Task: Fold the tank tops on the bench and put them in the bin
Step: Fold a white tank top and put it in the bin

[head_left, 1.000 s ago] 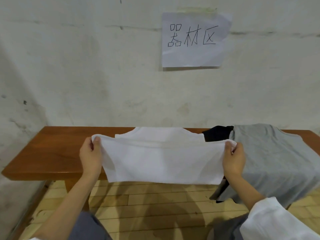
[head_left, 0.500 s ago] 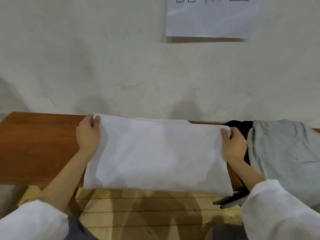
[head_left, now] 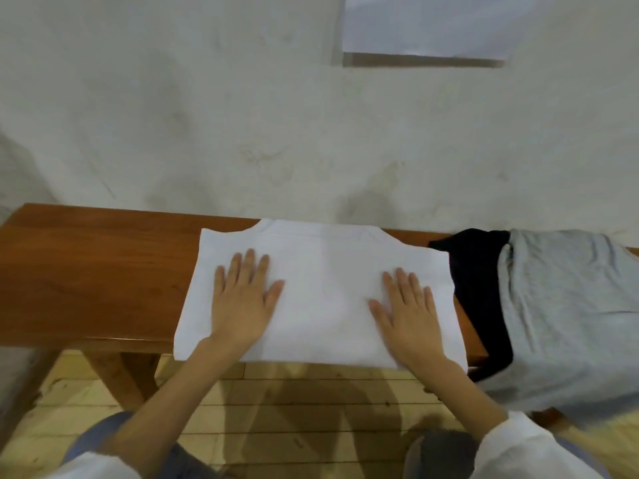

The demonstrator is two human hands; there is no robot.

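Nearest, a white sleeve [head_left: 525, 451] cuts the bottom edge above the wooden plank floor [head_left: 294, 392]; beyond it both forearms reach up to the tabletop [head_left: 86, 271]. The left hand [head_left: 243, 302] and right hand [head_left: 409, 316] lie palms down on the white tank top [head_left: 325, 267], fingers [head_left: 249, 267] straight and spread, released, pressing and grasping nothing. That top lies folded across the tabletop's middle, its near edge overhanging the front, its neckline toward the wall [head_left: 207, 115]. Just beside it on the right, a black garment [head_left: 480, 271] sits partly under a grey tank top [head_left: 560, 305] draping off the front. Farther back hangs a paper sheet [head_left: 422, 25]. No bin shows. The step looks like smoothing a first fold; next calls for pinching one side edge and carrying it across, layers kept aligned.
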